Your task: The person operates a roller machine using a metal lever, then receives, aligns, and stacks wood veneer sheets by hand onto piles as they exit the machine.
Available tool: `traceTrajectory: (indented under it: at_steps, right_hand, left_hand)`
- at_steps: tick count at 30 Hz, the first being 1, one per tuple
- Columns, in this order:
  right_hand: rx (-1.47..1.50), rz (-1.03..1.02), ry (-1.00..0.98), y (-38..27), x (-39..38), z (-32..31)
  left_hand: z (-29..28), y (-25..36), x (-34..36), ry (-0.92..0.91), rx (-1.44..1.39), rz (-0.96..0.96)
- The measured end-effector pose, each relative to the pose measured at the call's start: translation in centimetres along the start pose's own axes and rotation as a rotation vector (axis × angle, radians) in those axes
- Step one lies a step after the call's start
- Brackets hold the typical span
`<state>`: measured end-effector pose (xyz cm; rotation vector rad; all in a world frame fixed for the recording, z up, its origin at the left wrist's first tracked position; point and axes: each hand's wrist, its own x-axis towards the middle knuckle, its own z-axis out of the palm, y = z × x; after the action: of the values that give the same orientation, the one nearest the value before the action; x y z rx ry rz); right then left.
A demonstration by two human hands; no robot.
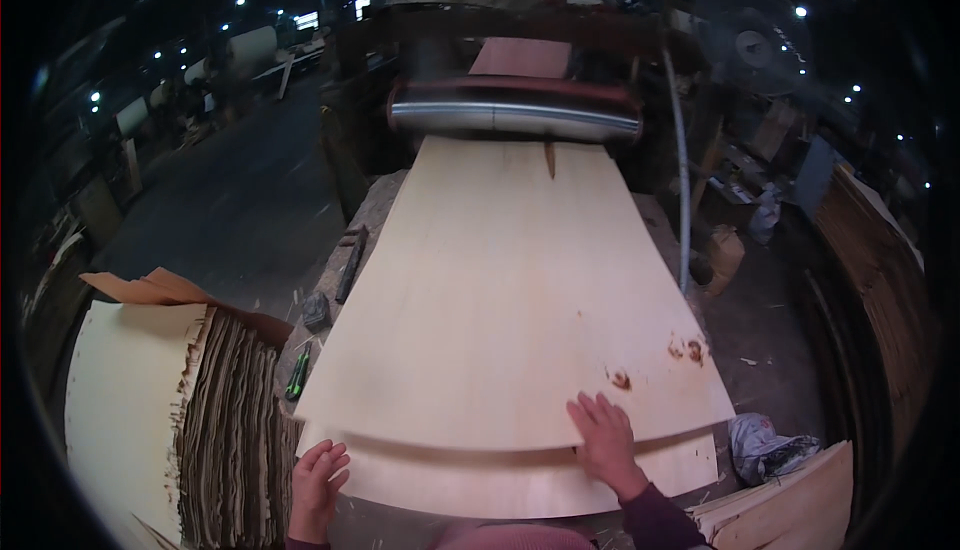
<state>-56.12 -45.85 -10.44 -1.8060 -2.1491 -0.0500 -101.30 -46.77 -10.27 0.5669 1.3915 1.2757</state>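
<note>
A large pale wood veneer sheet (480,290) lies before me, its far end reaching up to a shiny metal roller (515,110). Brown knots mark its right side, and a dark streak shows near the roller. Under its near edge a second veneer sheet (470,480) sticks out toward me. My right hand (608,445) rests on the near edge of the upper sheet, fingers stretched out just below a knot. At the left corner of the lower sheet is my left hand (318,490), its fingers loosely bent and nothing visible in it; whether it touches the sheet I cannot tell.
Left of the table stands a thick stack of veneer (230,430). A green utility knife (297,375), a dark lump (316,312) and a dark bar (351,265) lie along the table's left edge. At right are a plastic bag (765,450), more sheets (790,510) and a fan (752,45).
</note>
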Motion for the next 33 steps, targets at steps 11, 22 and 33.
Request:
traceTrajectory:
  at_steps: [11,22,33]
  right_hand:
    - [-0.08,0.022,-0.009,9.1,21.5,11.7]
    - [0.072,-0.029,0.003,-0.3,3.3,13.8]
    - [0.119,0.042,-0.143,-7.9,-12.1,8.0]
  left_hand:
    - [-4.9,-5.8,5.4,0.266,0.641,0.325]
    - [-3.8,-2.8,7.5,0.238,1.317,0.393]
    - [-6.5,-2.2,6.8,-0.066,1.086,0.379]
